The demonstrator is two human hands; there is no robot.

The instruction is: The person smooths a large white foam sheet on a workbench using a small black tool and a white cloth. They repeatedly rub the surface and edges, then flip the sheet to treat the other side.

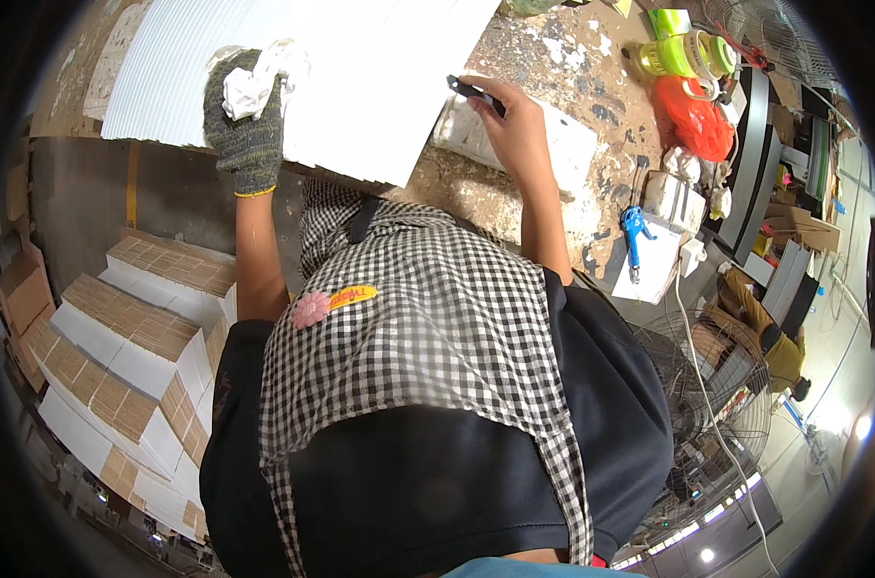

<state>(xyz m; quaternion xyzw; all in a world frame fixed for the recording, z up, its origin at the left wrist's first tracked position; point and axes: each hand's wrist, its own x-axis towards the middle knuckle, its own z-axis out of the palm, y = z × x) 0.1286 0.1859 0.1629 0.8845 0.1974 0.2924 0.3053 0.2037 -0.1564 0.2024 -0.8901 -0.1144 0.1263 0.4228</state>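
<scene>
My left hand, in a dark knitted glove with a yellow cuff edge, rests on a stack of white sheets on the worktable. Its fingers are bunched on a crumpled white cloth. Toward the right edge of the stack my right hand, bare, grips a small black-handled tool that looks like a utility knife; I cannot make out a blade. Ridged edges of many layered sheets show at the stack's left side.
The worn, paint-spotted table carries a white slab, blue-handled pliers-like tool, red plastic bag and yellow-green bottle. Wire fans stand at right. Stacked white-and-brown cartons fill the lower left.
</scene>
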